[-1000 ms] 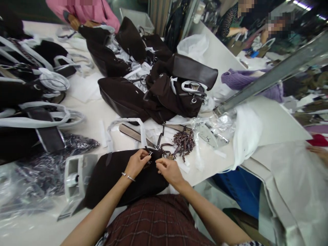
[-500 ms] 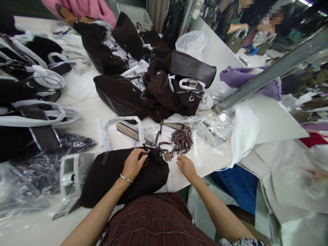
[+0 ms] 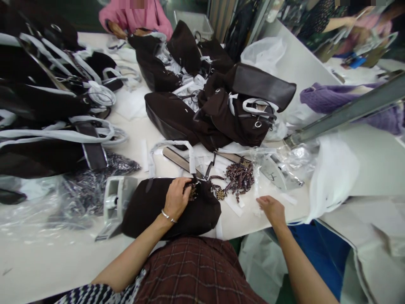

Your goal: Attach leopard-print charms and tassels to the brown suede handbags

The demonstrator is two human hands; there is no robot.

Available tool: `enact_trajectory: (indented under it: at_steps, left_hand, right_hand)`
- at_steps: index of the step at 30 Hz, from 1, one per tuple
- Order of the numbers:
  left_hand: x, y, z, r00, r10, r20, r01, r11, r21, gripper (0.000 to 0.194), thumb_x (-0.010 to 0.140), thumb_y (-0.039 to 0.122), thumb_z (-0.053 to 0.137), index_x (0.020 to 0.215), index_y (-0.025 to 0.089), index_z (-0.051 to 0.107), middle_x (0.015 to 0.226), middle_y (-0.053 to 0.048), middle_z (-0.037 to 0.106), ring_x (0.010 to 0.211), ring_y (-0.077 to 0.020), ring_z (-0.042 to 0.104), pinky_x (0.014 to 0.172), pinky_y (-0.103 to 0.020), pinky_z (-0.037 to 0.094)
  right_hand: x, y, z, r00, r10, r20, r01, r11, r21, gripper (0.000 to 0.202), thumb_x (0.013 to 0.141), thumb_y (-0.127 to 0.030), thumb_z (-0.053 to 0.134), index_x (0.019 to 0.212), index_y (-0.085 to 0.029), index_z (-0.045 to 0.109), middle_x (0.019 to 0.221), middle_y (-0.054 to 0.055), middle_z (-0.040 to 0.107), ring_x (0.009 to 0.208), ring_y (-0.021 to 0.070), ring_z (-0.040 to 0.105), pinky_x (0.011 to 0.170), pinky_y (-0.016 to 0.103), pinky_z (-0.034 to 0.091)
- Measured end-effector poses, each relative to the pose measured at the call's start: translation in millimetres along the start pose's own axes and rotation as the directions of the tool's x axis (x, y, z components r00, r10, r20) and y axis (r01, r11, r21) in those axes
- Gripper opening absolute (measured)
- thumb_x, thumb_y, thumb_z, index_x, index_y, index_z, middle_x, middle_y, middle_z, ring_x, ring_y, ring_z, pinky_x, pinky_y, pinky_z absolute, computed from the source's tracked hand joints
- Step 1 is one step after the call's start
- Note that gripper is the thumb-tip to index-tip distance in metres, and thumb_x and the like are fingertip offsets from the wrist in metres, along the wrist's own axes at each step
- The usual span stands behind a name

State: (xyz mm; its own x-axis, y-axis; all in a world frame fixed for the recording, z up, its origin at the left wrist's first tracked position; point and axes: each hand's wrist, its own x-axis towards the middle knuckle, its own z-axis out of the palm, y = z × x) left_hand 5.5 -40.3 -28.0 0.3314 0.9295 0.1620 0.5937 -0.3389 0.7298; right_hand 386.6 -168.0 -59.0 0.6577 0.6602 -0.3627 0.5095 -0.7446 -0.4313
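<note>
A dark brown handbag (image 3: 145,211) lies on its side in front of me, its white-wrapped handle (image 3: 172,144) standing up behind it. My left hand (image 3: 177,196) rests on the bag, its fingers closed at a small leopard-patterned charm (image 3: 193,192) near the bag's top edge. Right of the bag, my right hand (image 3: 272,209) hovers over the table edge, thumb and forefinger pinched together; what they hold, if anything, is too small to make out. Between the hands lies a pile of braided brown cords (image 3: 241,176), with a leopard-patterned flower charm (image 3: 220,194) beside it.
Several dark brown bags (image 3: 177,118) are heaped at the back, more (image 3: 41,101) at the left. A grey tape dispenser (image 3: 118,202) stands left of my bag. A metal post (image 3: 344,112) slants across the right, near white sheeting (image 3: 332,181). A person in pink (image 3: 136,19) works opposite.
My right hand has moved right, away from the cords and bag. My left hand stays at the bag, and the charm under its fingers shows more. The view has turned left.
</note>
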Motion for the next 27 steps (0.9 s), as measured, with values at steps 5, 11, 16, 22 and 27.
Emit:
enact_trajectory:
  at_steps: [5, 11, 16, 22, 27]
  left_hand:
    - [11.9, 77.2, 24.3, 0.859, 0.401, 0.319, -0.373, 0.916, -0.147, 0.02, 0.095, 0.023, 0.043, 0.107, 0.02, 0.058, 0.108, -0.006, 0.064, 0.104, -0.0201, 0.058, 0.093, -0.035, 0.046]
    - [50.0, 167.9, 116.3, 0.692, 0.361, 0.625, -0.216, 0.93, -0.298, 0.045, 0.084, 0.017, 0.049, 0.129, 0.018, 0.045, 0.124, -0.012, 0.059, 0.102, -0.0236, 0.063, 0.079, -0.034, 0.053]
    - [59.7, 180.9, 191.0, 0.649, 0.397, 0.649, -0.118, 0.895, -0.43, 0.065, 0.076, 0.013, 0.056, 0.138, 0.011, 0.034, 0.132, -0.016, 0.054, 0.119, -0.0242, 0.055, 0.088, -0.03, 0.05]
    - [65.1, 153.2, 236.9, 0.524, 0.388, 0.758, -0.255, 0.921, -0.295, 0.018, 0.09, 0.021, 0.046, 0.092, 0.015, 0.063, 0.098, -0.01, 0.069, 0.089, -0.0208, 0.064, 0.071, -0.029, 0.05]
    - [82.1, 137.1, 254.8, 0.52, 0.475, 0.71, -0.343, 0.877, -0.336, 0.015, 0.083, 0.006, 0.053, 0.073, 0.013, 0.061, 0.091, -0.009, 0.068, 0.088, -0.0177, 0.062, 0.078, -0.029, 0.049]
  right_hand:
    - [-4.2, -15.3, -25.3, 0.997, -0.015, 0.076, 0.028, 0.984, -0.173, 0.04, 0.075, -0.056, 0.055, 0.081, -0.02, 0.071, 0.072, 0.008, 0.073, 0.068, 0.0252, 0.067, 0.064, 0.033, 0.046]
    - [-16.1, -47.8, -48.5, 0.996, -0.084, 0.04, 0.092, 0.804, -0.588, 0.045, 0.088, -0.053, 0.038, 0.103, -0.025, 0.071, 0.097, 0.016, 0.073, 0.082, 0.0328, 0.068, 0.064, 0.039, 0.045]
    - [-21.9, -44.3, -60.9, 0.98, -0.198, -0.003, 0.173, 0.86, -0.481, 0.036, 0.086, -0.044, 0.043, 0.096, -0.021, 0.069, 0.096, 0.015, 0.072, 0.084, 0.0334, 0.068, 0.068, 0.041, 0.048]
    - [-51.3, -76.4, -77.1, 0.971, -0.063, -0.232, 0.187, 0.806, 0.561, 0.03, 0.079, -0.05, 0.062, 0.082, -0.02, 0.06, 0.09, 0.006, 0.069, 0.086, 0.0269, 0.068, 0.075, 0.043, 0.054]
    - [-83.9, -121.3, -95.7, 0.963, -0.089, -0.255, 0.266, 0.481, 0.835, 0.021, 0.08, -0.034, 0.07, 0.079, -0.019, 0.056, 0.068, -0.003, 0.056, 0.064, 0.0139, 0.059, 0.065, 0.033, 0.054]
